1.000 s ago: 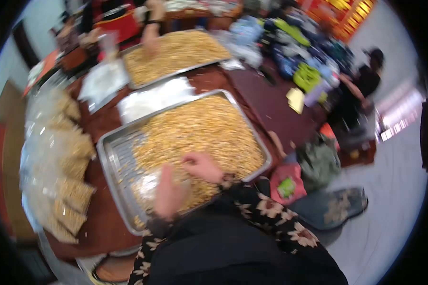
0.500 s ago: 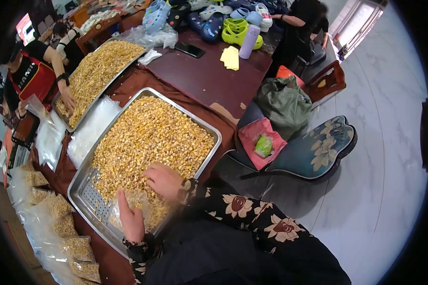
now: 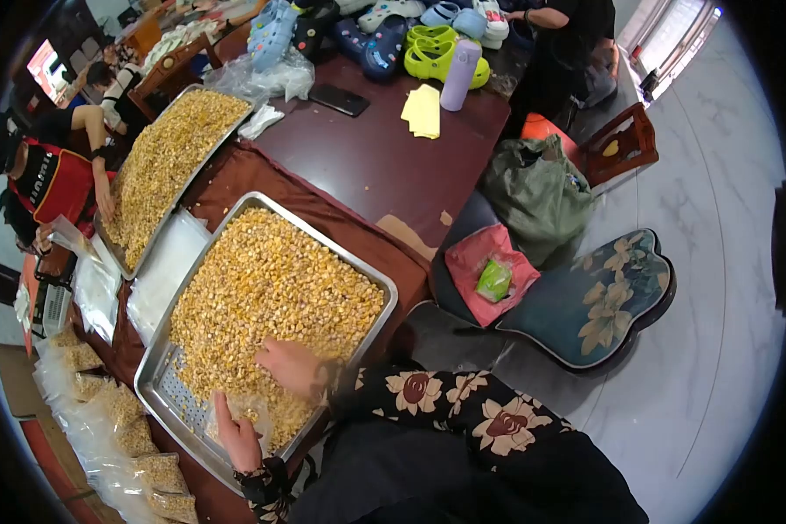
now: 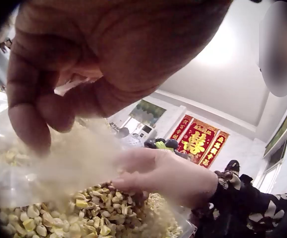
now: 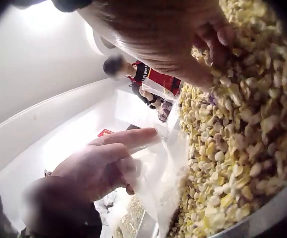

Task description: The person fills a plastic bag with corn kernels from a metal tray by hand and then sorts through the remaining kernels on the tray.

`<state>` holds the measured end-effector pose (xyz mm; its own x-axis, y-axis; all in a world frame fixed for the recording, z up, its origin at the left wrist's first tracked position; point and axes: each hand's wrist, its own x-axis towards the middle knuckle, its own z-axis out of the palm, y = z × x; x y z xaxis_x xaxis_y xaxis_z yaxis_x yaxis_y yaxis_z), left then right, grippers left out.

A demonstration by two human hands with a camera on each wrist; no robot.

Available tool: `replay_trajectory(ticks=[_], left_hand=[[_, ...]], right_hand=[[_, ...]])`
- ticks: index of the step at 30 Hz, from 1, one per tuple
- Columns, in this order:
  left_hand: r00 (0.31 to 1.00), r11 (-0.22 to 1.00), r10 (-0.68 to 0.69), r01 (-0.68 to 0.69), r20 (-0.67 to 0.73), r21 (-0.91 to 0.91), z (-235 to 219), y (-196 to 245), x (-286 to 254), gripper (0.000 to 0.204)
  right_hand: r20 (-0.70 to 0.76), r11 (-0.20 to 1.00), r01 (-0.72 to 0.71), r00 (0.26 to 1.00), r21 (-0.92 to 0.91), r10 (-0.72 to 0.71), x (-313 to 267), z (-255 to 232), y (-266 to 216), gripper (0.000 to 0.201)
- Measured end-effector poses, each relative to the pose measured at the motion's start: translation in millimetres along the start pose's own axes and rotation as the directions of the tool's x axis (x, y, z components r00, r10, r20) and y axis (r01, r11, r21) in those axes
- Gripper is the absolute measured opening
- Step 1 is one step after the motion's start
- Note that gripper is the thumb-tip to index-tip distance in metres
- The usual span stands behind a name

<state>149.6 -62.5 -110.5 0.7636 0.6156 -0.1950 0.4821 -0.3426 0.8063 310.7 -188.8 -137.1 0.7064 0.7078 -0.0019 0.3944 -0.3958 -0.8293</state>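
A metal tray (image 3: pixel 392 297) holds a broad heap of small dried yellow and cream pieces (image 3: pixel 279 271). At its near corner my left hand (image 3: pixel 241 441) holds a clear plastic bag (image 5: pixel 158 181), its index finger stretched along the bag's mouth and the other fingers bent. Some of the pieces show inside the bag. My right hand (image 3: pixel 295 367) is just beside the bag, over the heap. In the right wrist view its fingers (image 5: pixel 218 44) are bent down at the pieces, with the tips partly hidden.
Filled clear bags (image 3: pixel 153 476) line the left side. Empty plastic bags (image 3: pixel 162 279) lie between this tray and a second full one (image 3: pixel 183 140), where another person's hand (image 3: pixel 105 199) works. A phone (image 3: pixel 339 99), purple bottle (image 3: pixel 460 77) and clogs (image 3: pixel 437 54) are on the far table.
The head view was blurred and has swung round, then steadied. My right hand has shifted slightly over the heap beside the bag. My left hand keeps its hold on the bag.
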Motion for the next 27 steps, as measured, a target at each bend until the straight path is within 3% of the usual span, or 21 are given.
replay_trajectory(ticks=[1, 2, 3, 5, 6, 7, 9, 10, 11, 13, 15, 17, 21, 25, 27], left_hand=[[1.000, 1.000, -0.018, 0.018, 0.006, 0.008, -2, -1, -1, 0.070], [1.000, 1.000, -0.023, 0.023, 0.015, 0.009, -3, -2, -4, 0.070], [0.999, 0.999, -0.039, 0.039, 0.023, -0.004, -1, 5, -6, 0.070], [0.999, 0.999, -0.031, 0.032, 0.043, -0.023, -4, 4, 1, 0.070], [0.998, 0.998, -0.032, 0.035, 0.048, -0.058, -6, -1, 2, 0.071], [0.998, 0.995, -0.035, 0.040, 0.051, -0.096, -7, -5, 0, 0.071], [0.993, 0.983, -0.056, 0.073, 0.103, -0.167, -16, -5, -2, 0.071], [0.985, 0.968, -0.080, 0.113, 0.152, -0.223, -20, -3, -2, 0.072], [0.985, 0.970, -0.066, 0.101, 0.161, -0.223, -22, -4, -3, 0.072], [0.995, 0.938, 0.015, 0.021, 0.101, -0.347, -22, -5, -7, 0.072], [0.986, 0.936, 0.009, 0.051, 0.168, -0.349, -28, -12, -8, 0.070], [0.977, 0.919, 0.074, 0.011, 0.199, -0.394, -26, -22, -12, 0.069], [0.960, 0.925, 0.146, -0.046, 0.240, -0.377, -24, -38, -15, 0.069], [0.946, 0.907, 0.155, -0.023, 0.284, -0.421, -20, -50, -15, 0.070], [0.926, 0.927, 0.240, -0.131, 0.290, -0.351, -23, -61, -11, 0.070]], right_hand=[[0.002, 0.996, -0.047, 0.999, 0.075, 0.047, 0, 0, -5, 0.011], [0.011, 0.997, 0.057, 0.998, -0.050, -0.056, -6, -4, -4, 0.012], [0.008, 0.997, 0.052, 0.999, -0.055, -0.052, -7, 5, -2, 0.012], [-0.168, 0.947, 0.271, 0.955, 0.173, -0.243, 1, 30, 2, 0.015], [-0.126, 0.952, 0.178, 0.981, 0.247, -0.150, 6, 40, -5, 0.017], [-0.129, 0.956, 0.175, 0.981, 0.235, -0.148, 6, 44, -16, 0.017], [-0.017, 0.902, 0.107, 0.994, 0.418, -0.110, 6, 55, -39, 0.014], [-0.063, 0.885, 0.096, 0.995, 0.455, -0.076, 5, 66, -48, 0.011], [-0.078, 0.887, 0.100, 0.994, 0.450, -0.073, 3, 74, -55, 0.011], [0.060, 0.956, 0.043, 0.996, 0.290, -0.063, 0, 91, -60, 0.007], [0.000, 0.952, 0.068, 0.997, 0.299, -0.072, -4, 99, -61, 0.007], [0.152, 0.994, 0.019, 0.988, 0.106, -0.035, -6, 100, -61, 0.010], [0.085, 0.996, -0.074, 0.994, 0.057, 0.069, -24, 101, -68, 0.017], [0.095, 0.999, -0.037, 0.995, 0.003, 0.037, -30, 101, -66, 0.020], [0.077, 0.999, -0.046, 0.996, -0.015, 0.047, -34, 106, -66, 0.021]])
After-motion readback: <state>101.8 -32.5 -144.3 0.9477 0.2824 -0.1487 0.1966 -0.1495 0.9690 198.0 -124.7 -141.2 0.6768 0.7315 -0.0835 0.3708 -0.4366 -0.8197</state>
